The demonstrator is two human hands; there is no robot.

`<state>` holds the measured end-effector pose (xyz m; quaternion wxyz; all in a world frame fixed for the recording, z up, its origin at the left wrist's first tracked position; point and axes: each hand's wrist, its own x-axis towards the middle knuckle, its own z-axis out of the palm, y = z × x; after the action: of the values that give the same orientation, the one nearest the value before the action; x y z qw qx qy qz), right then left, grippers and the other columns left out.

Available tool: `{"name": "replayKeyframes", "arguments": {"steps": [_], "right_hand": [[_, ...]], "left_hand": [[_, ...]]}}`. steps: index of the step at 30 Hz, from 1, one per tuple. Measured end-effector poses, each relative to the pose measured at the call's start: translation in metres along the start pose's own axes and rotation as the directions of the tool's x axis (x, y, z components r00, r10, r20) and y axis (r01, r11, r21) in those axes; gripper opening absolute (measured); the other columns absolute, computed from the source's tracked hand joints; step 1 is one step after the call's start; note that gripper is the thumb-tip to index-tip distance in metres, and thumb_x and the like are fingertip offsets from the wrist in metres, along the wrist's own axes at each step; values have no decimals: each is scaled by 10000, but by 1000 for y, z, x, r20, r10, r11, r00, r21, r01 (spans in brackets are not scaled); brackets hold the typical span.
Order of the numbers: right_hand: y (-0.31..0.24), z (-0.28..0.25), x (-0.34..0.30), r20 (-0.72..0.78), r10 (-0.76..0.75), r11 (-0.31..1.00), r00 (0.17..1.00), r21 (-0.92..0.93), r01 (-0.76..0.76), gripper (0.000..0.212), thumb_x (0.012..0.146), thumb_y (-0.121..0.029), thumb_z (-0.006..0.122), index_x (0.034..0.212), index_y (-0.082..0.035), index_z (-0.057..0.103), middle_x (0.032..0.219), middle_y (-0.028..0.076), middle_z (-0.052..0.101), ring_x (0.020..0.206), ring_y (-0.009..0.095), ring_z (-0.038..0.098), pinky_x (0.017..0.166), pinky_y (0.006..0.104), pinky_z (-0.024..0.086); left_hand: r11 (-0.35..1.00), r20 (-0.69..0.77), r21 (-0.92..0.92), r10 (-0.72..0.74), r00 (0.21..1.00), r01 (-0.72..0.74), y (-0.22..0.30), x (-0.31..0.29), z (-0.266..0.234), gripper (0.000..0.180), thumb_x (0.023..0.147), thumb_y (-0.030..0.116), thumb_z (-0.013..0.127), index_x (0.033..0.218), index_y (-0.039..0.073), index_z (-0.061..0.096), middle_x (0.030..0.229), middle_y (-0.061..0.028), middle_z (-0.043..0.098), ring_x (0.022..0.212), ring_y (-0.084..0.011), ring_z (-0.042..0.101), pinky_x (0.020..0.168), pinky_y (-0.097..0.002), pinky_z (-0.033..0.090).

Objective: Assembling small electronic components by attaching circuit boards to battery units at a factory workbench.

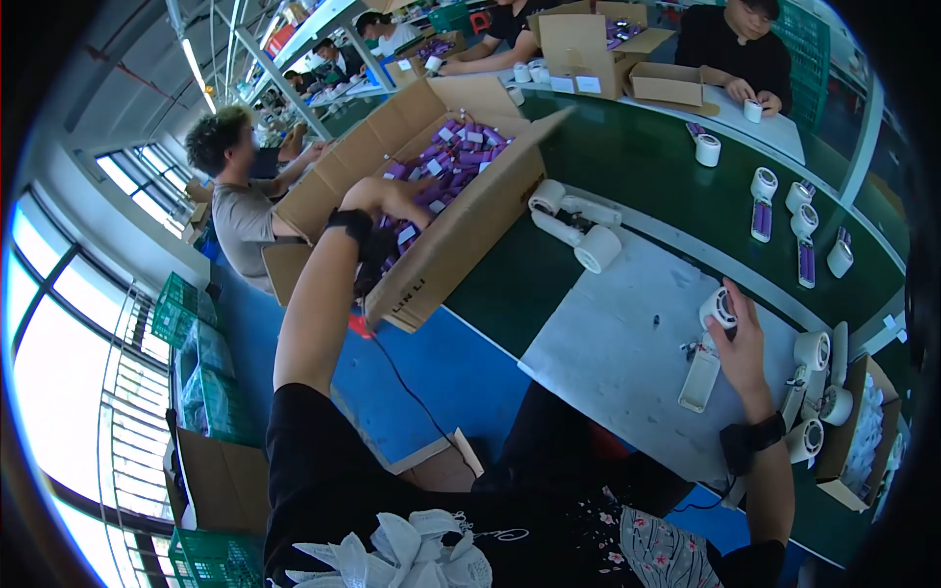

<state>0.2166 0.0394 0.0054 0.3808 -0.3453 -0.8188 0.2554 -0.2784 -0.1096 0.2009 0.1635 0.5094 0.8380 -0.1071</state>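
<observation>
— Where is your left hand?

— My left hand [384,199] is down in the big open cardboard box [461,235], over the heap of small purple packs [461,155]. Its fingers curl into the packs; whether they are clamped on one I cannot tell.

— And further right?

— Two white handheld fans [576,227] lie on the green bench [647,167] just beside the box. My right hand [742,345] rests on the pale mat [608,358], fingers closed around the round head of a white fan [713,338] whose handle lies flat toward me. More white fans [812,392] crowd right of my wrist, beside a small carton [851,431].
</observation>
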Motion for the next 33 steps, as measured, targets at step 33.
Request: {"name": "replayKeyframes", "arguments": {"steps": [33], "right_hand": [[0, -6, -6, -3, -13, 1000, 1000, -28, 13, 570, 802, -121, 699, 1332, -70, 495, 1144, 154, 579, 1012, 309, 611, 868, 354, 494]], "left_hand": [[968, -256, -138, 168, 952, -208, -15, 19, 26, 688, 747, 454, 706, 1243, 3, 548, 1133, -268, 626, 1063, -409, 602, 869, -434, 469]]}}
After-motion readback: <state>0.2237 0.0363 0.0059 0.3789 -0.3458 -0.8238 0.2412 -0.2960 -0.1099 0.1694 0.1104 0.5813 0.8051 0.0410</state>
